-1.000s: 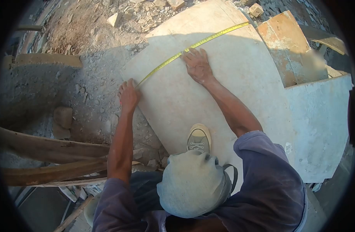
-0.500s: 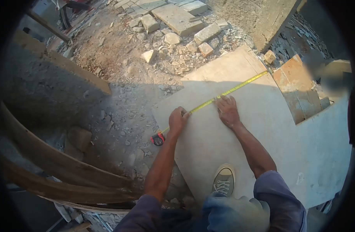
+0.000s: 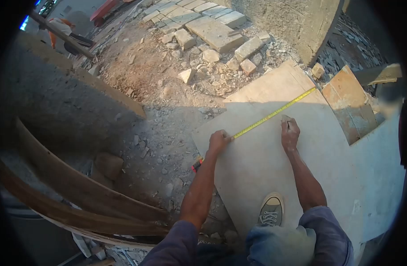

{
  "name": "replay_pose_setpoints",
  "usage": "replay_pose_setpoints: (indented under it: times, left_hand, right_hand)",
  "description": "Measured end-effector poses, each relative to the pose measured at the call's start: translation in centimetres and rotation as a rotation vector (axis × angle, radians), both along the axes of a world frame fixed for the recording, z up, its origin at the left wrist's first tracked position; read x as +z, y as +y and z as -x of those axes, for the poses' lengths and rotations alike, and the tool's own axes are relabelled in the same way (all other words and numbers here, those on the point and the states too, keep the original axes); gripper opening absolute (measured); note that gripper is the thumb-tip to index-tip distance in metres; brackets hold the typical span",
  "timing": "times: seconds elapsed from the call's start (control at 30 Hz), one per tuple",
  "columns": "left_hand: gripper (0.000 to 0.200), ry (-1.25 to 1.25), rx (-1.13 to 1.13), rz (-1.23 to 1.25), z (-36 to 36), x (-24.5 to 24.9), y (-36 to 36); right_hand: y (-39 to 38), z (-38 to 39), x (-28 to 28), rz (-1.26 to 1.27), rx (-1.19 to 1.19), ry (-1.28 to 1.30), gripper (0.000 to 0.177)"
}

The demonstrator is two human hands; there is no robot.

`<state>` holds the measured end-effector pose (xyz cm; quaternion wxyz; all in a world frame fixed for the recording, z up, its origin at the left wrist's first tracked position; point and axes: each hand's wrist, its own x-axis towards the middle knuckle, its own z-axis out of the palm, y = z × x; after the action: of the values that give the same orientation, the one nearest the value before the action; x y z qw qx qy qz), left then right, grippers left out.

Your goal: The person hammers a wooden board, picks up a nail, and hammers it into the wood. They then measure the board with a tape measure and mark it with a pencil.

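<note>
A large pale flat sheet (image 3: 252, 173) lies on the ground under both hands. The yellow blade of a tape measure (image 3: 274, 114) stretches diagonally across it to the upper right edge. My left hand (image 3: 219, 142) pinches the blade near the sheet's left side. The red and black tape case (image 3: 196, 165) shows beyond the left edge, partly hidden by my forearm. Just below the blade, my right hand (image 3: 290, 134) is closed with fingers together, resting on or just above the sheet. A small tip pokes from these fingers, too small to name.
My shoe (image 3: 271, 209) stands on the sheet. Broken stone blocks (image 3: 214, 33) and rubble lie ahead. A rusty-stained panel (image 3: 349, 104) sits at the right, curved wooden strips (image 3: 83, 177) at the lower left. Another person (image 3: 63, 33) bends at the far upper left.
My right hand has come off the blade and moved right and slightly down, its fingers now closed. My left hand still grips the blade. The whole view has shifted.
</note>
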<state>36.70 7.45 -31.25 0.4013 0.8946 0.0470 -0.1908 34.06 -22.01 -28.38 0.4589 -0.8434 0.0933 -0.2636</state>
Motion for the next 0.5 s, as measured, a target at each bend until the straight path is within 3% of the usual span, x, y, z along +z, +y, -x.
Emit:
replay_pose_setpoints:
  times: [0.13,0.5]
  left_hand:
    - [0.024,-0.013,-0.020,0.064,-0.3,-1.9,0.4]
    - [0.025,0.104,0.020,0.058,-0.4,0.7,-0.1]
  right_hand:
    - [-4.9,-0.5,1.2,-0.012,-0.107,0.141,0.019]
    - [-7.5,-7.3,1.6,-0.039,0.152,0.237,0.017]
